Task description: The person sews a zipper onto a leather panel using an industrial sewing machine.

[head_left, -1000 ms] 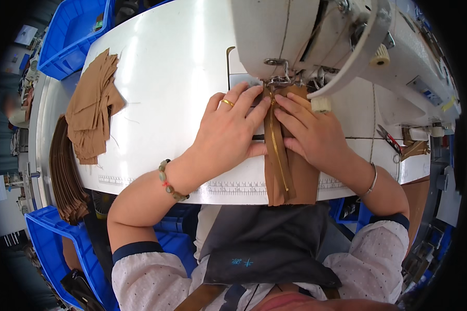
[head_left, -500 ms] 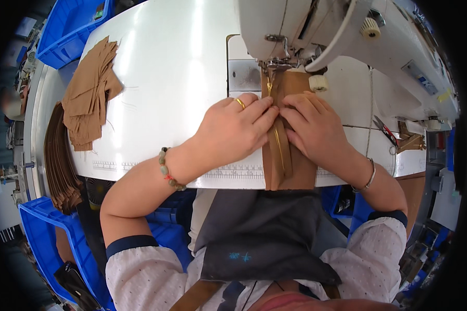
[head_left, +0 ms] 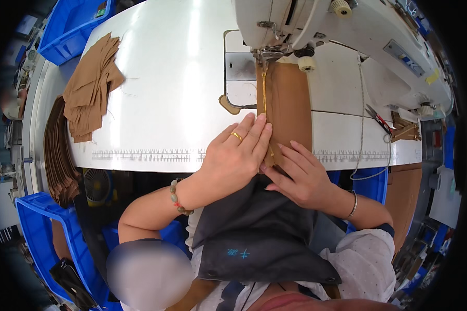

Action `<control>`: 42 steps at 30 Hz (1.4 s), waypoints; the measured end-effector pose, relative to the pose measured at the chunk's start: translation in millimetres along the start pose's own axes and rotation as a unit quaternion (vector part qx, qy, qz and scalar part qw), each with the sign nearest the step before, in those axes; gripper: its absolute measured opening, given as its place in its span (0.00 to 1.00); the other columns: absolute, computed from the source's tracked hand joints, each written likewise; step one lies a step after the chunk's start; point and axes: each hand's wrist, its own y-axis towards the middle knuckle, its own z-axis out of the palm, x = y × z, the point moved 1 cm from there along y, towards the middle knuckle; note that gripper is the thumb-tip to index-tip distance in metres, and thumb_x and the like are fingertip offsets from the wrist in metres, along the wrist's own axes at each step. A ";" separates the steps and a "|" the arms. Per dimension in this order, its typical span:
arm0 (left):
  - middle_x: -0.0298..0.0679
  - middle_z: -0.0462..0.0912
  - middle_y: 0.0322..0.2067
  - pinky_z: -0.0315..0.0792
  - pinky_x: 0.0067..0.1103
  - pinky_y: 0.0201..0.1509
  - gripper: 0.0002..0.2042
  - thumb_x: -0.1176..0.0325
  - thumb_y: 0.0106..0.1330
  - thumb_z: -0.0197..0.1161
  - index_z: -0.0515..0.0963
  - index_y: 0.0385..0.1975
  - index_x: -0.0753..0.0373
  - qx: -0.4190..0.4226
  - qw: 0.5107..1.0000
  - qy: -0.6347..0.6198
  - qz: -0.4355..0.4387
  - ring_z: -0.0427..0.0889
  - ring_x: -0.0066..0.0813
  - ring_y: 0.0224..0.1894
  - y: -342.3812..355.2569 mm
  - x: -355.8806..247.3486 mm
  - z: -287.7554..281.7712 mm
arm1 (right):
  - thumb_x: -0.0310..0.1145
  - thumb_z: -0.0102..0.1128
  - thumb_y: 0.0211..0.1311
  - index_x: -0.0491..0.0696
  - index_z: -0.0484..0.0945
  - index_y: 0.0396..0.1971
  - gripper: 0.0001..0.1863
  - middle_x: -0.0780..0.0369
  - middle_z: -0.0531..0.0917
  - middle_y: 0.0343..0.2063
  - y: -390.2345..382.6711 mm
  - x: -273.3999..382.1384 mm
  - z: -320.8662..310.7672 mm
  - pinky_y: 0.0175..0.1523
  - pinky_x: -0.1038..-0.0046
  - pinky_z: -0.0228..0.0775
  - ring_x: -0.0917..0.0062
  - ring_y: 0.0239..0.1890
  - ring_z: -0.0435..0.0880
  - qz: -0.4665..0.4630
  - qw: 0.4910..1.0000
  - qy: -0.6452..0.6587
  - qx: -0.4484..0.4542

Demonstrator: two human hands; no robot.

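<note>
A brown fabric piece [head_left: 291, 98] with a gold metal zipper [head_left: 264, 90] lies under the sewing machine's needle and foot area [head_left: 266, 54], reaching toward the table's front edge. My left hand [head_left: 236, 155] rests with fingers stretched over the zipper's lower part, their tips on its tape. My right hand [head_left: 301, 176] is at the front end of the fabric, fingers spread and slightly bent over the folded tape at the edge; its palm is turned down.
The white machine [head_left: 368, 26] overhangs the right side. Scissors [head_left: 379, 119], a cord and zipper pieces [head_left: 406, 132] lie rightward. Stacked brown cut pieces [head_left: 91, 88] and folded strips [head_left: 59, 150] are at left. Blue bins [head_left: 72, 28] stand at upper left and below the table.
Both hands have moved toward me, from near the foot down to the front edge. The upper zipper and metal plate are now uncovered. The view has shifted slightly.
</note>
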 end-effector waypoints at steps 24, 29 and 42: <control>0.48 0.82 0.61 0.78 0.38 0.61 0.28 0.66 0.54 0.69 0.81 0.58 0.66 0.055 0.998 0.026 -0.003 0.83 0.43 0.61 5.8 -8.9 -4.7 | 0.41 0.70 0.62 0.46 0.83 0.47 0.18 0.58 0.82 0.52 72.4 -93.7 -8.2 0.54 0.62 0.77 0.61 0.50 0.83 0.054 0.998 0.013 -0.042; 0.49 0.82 0.60 0.79 0.37 0.60 0.28 0.64 0.54 0.70 0.82 0.57 0.66 0.041 0.999 0.030 -0.003 0.83 0.43 0.60 1.6 -4.2 -6.8 | 0.45 0.70 0.62 0.49 0.81 0.59 0.27 0.56 0.77 0.63 75.8 -106.6 11.7 0.61 0.61 0.73 0.59 0.59 0.80 0.049 0.999 0.012 -0.018; 0.36 0.89 0.48 0.82 0.30 0.55 0.20 0.59 0.59 0.77 0.85 0.51 0.56 -0.008 0.981 0.119 -0.153 0.87 0.41 0.56 -67.2 101.8 -93.7 | 0.64 0.75 0.41 0.50 0.78 0.66 0.50 0.54 0.72 0.70 71.2 -100.8 -4.6 0.74 0.47 0.59 0.57 0.72 0.70 0.091 0.992 -0.032 0.076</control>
